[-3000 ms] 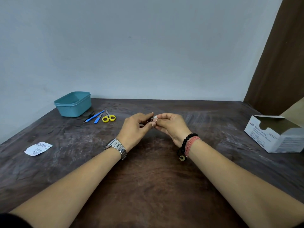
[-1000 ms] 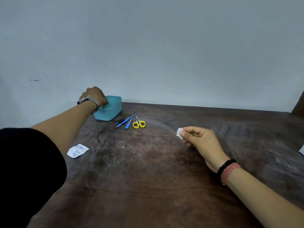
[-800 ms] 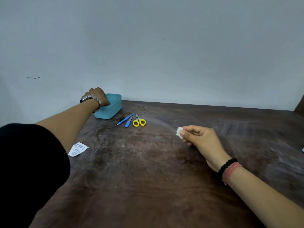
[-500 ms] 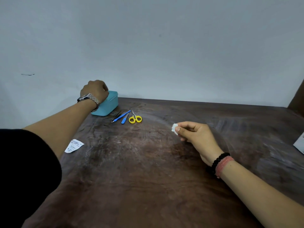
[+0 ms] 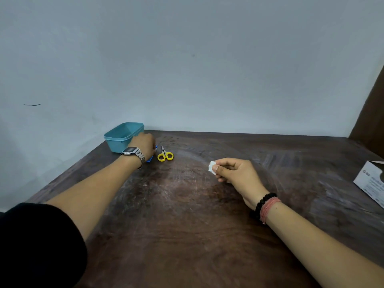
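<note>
Now left grip (image 5: 144, 146) off tub (image 5: 122, 136), onto blue tools (image 5: 150, 159) by scissors (image 5: 165, 155): pickup likely, hold hidden; right grip (image 5: 234, 175) pinches swab (image 5: 212, 167).

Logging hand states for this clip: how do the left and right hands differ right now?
The left hand reaches far out over the blue tool beside the teal container; the right hand sits near mid-table. The right hand pinches a small white pad; the left hand's fingers are hidden, so its grip is unclear. Both are low over the dark table.
</note>
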`<state>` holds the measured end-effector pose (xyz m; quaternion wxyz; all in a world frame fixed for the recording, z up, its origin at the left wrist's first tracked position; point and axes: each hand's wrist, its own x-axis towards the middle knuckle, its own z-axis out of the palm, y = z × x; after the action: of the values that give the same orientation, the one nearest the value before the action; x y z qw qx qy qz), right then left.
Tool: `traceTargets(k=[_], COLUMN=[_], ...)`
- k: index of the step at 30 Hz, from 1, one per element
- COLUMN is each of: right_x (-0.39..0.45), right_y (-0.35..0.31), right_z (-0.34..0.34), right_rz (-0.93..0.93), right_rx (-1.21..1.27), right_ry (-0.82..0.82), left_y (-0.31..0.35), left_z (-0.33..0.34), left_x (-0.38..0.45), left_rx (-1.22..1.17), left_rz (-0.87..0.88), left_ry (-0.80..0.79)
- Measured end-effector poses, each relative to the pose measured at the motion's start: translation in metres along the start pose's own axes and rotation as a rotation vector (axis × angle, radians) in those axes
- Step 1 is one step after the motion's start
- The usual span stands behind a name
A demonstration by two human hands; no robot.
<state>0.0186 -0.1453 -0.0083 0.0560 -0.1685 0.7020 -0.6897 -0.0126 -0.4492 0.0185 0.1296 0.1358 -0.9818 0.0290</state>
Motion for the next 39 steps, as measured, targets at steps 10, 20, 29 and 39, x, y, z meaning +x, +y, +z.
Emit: traceTargets(k=[10, 20, 29, 39], right_x=[-0.001, 0.004, 0.004, 0.004], right_y=[-0.002, -0.007, -0.005, -0.007], right_z=[-0.004, -0.008, -0.010, -0.009], right_rz=[0.011, 0.109, 0.081, 0.024], right_rx=[0.081, 0.477, 0.584, 0.533], right_ry=[-0.037, -0.022, -0.030, -0.024], left_y=[0.002, 0.094, 0.137, 0.133], left_z=[-0.008, -0.051, -0.025, -0.010], left_x=[-0.007, -0.070, -0.110, -0.116], left_rx=[-0.113, -1.077, -1.180, -1.197], left_rz=[-0.042, 0.162, 0.222, 0.229], left_ry=[-0.017, 0.032, 0.056, 0.152])
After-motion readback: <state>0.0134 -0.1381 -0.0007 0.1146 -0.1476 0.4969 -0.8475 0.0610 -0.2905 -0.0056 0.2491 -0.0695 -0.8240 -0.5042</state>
